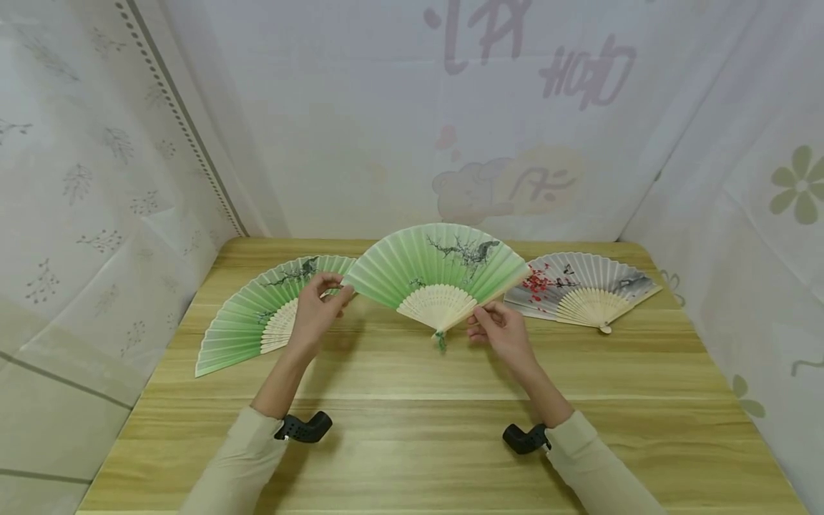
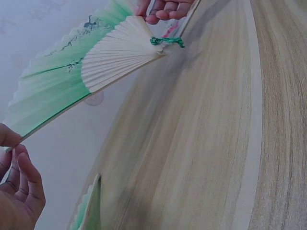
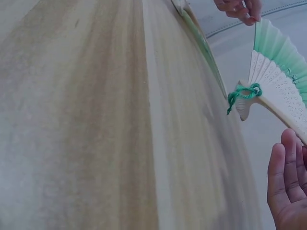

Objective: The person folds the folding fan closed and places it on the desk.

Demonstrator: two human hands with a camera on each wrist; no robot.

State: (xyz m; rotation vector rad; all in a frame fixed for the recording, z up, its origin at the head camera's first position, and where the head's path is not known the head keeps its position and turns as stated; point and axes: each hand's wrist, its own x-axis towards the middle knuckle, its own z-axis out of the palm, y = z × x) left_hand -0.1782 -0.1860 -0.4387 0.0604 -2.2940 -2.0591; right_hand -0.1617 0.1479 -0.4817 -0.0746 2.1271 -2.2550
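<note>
Between both hands a green folding fan [image 1: 418,272] is spread wide above the table, with a dark branch print, pale ribs and a green cord [image 1: 440,339] at its pivot. My left hand [image 1: 317,309] pinches the end of its left edge between thumb and fingers, as the left wrist view also shows. On the other side, my right hand [image 1: 502,330] pinches the right edge guard near the ribs, thumb on the near face. A second green fan [image 1: 241,318] lies spread behind my left hand, partly hidden by it. Beyond my right hand lies a grey fan [image 1: 589,290] with red blossoms, also spread.
The wooden table [image 1: 412,443] reaches back to a printed white curtain [image 1: 335,129]. More patterned cloth hangs along the left and right sides. A black wrist mount [image 1: 307,427] sits at my left cuff, and another black mount [image 1: 524,438] at my right cuff.
</note>
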